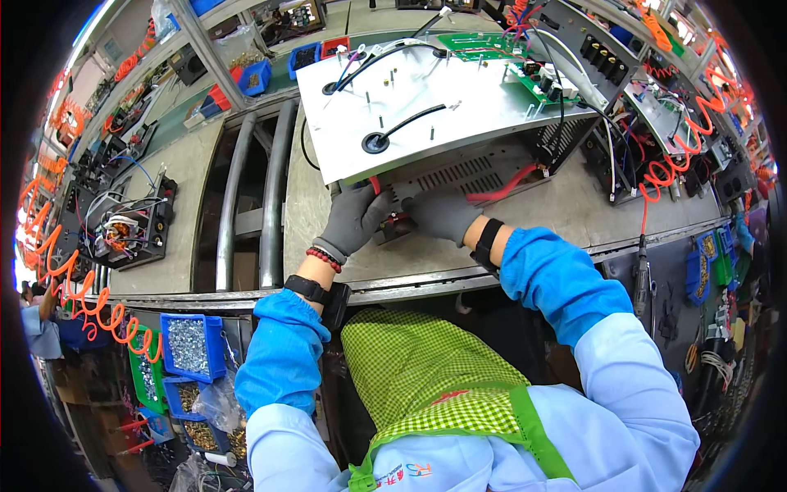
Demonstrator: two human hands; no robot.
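Note:
A metal equipment chassis stands on the bench in front of me, its white metal panel (pixel 344 123) uppermost and its slotted inner plate (pixel 459 174) exposed on my side. My left hand (pixel 354 220), in a grey glove, is closed at the near left edge, fingers around a short red cable (pixel 375 185). Close beside it, my right hand (pixel 443 215), also gloved, has its fingers curled inward; what they grip is hidden. A thick red cable (pixel 508 187) runs from behind the right hand to the chassis's right side. A small dark part with red bits (pixel 398 225) shows between both hands.
Black cables and green circuit boards (pixel 471 47) sit on the panel. Left are metal rollers (pixel 275 197) and another open assembly (pixel 127 225). Blue bins of small hardware (pixel 193 346) hang below the bench edge. A driver (pixel 642 275) hangs from a coiled orange cord at right.

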